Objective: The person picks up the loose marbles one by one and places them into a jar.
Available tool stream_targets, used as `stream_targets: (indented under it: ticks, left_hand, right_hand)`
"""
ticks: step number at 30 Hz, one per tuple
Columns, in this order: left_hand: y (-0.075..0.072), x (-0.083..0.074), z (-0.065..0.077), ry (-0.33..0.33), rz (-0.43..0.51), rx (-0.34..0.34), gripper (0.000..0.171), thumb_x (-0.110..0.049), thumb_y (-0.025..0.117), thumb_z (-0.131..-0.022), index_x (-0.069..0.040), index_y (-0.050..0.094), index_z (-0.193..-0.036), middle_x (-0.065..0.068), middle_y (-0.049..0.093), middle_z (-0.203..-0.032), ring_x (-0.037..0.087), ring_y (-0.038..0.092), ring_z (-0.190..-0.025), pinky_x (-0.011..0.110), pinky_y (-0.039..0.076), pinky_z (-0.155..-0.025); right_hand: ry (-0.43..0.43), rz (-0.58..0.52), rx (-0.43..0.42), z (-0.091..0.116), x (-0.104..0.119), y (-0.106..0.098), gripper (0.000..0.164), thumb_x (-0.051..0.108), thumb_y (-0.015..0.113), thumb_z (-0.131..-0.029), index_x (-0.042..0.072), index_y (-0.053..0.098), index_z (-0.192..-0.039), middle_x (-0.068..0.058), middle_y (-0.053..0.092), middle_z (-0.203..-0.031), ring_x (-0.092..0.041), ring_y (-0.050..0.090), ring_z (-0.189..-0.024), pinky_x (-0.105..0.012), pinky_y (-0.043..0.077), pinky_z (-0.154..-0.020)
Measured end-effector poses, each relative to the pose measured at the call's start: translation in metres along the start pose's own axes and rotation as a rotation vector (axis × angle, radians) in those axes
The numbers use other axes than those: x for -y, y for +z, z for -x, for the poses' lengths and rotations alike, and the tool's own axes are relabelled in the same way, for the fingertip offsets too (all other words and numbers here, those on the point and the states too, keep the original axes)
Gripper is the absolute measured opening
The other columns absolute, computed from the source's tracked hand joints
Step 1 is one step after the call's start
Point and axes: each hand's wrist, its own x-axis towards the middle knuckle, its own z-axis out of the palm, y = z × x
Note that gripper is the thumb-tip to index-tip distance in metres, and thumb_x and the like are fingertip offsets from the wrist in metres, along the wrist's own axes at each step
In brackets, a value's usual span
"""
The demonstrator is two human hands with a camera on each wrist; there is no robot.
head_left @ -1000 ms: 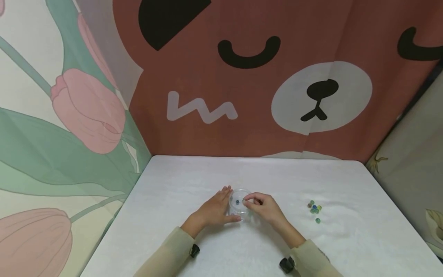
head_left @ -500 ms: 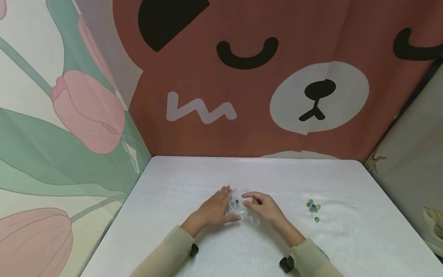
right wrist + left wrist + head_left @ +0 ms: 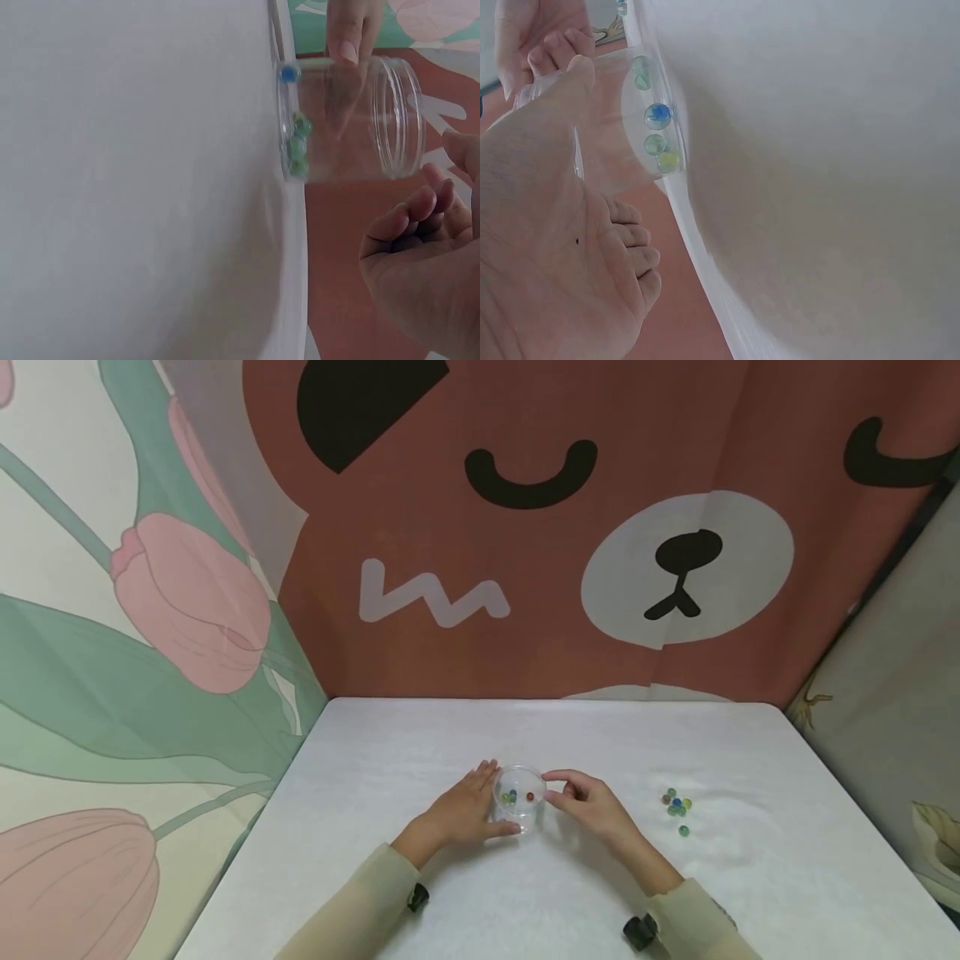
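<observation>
A clear screw-neck jar [image 3: 521, 775] stands upright on the white table. Inside it lie several glass marbles [image 3: 658, 115], some greenish, one with blue and one with yellow in it; a reddish marble [image 3: 530, 797] also shows through the jar in the head view. My left hand [image 3: 463, 812] holds the jar's left side, thumb at the near side and fingers reaching along the far left. By the right of the rim hovers my right hand [image 3: 592, 803], its thumb and index finger apart with nothing between them, other fingers loosely curled [image 3: 416, 210].
Several loose marbles [image 3: 677, 803] lie in a cluster on the table to the right, with one green marble [image 3: 684, 831] a little nearer. The white table [image 3: 420, 735] meets a brown bear-print backdrop [image 3: 420, 660] at its far edge.
My right hand has drawn back rightward from over the jar's mouth, and its thumb and index finger have parted. More marbles show in the jar, the reddish one among them. The left hand stays put.
</observation>
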Motion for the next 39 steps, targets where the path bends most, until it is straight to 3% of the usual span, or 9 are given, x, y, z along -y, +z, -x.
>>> stream_targets:
  ticks: [4,9,20,31,39]
  left_hand:
    - [0.000,0.001,-0.001,-0.006,-0.007,0.015,0.108,-0.079,0.046,-0.090,0.000,0.022,-0.160,0.014,0.017,-0.169,0.025,0.012,-0.157,0.037,0.016,-0.128]
    - [0.001,0.003,-0.001,0.011,-0.007,0.013,0.108,-0.078,0.045,-0.091,0.001,0.021,-0.160,0.015,0.016,-0.168,0.026,0.012,-0.157,0.037,0.015,-0.128]
    - [0.004,0.002,-0.001,0.007,0.001,0.023,0.108,-0.078,0.046,-0.091,0.000,0.019,-0.160,0.014,0.014,-0.169,0.025,0.010,-0.157,0.036,0.014,-0.128]
    - [0.001,0.000,-0.002,0.011,-0.009,0.018,0.107,-0.077,0.048,-0.091,-0.001,0.021,-0.160,0.014,0.016,-0.168,0.025,0.011,-0.157,0.036,0.014,-0.128]
    - [-0.002,0.002,-0.002,0.005,0.014,0.017,0.107,-0.076,0.050,-0.091,0.000,0.020,-0.160,0.014,0.016,-0.169,0.024,0.010,-0.157,0.036,0.012,-0.128]
  right_hand:
    - [0.038,0.013,-0.004,0.008,-0.004,-0.018,0.039,0.023,0.075,-0.094,0.006,0.068,-0.128,-0.002,0.053,-0.081,-0.012,0.047,-0.068,-0.021,0.041,-0.057]
    - [0.011,0.021,-0.023,0.016,-0.017,-0.040,0.042,0.022,0.076,-0.093,0.002,0.066,-0.129,-0.002,0.053,-0.079,-0.011,0.048,-0.067,-0.021,0.043,-0.057]
    - [-0.020,0.070,0.057,0.042,-0.039,-0.087,0.048,0.022,0.075,-0.093,0.003,0.062,-0.135,0.000,0.049,-0.079,-0.007,0.048,-0.069,-0.023,0.044,-0.059]
    - [0.081,0.188,0.125,0.062,-0.053,-0.139,0.051,0.022,0.072,-0.095,0.006,0.059,-0.141,-0.004,0.049,-0.087,-0.008,0.045,-0.071,-0.027,0.041,-0.056]
    - [0.152,0.246,0.148,0.068,-0.064,-0.161,0.056,0.027,0.073,-0.095,0.009,0.056,-0.145,-0.004,0.051,-0.088,-0.008,0.042,-0.065,-0.026,0.039,-0.051]
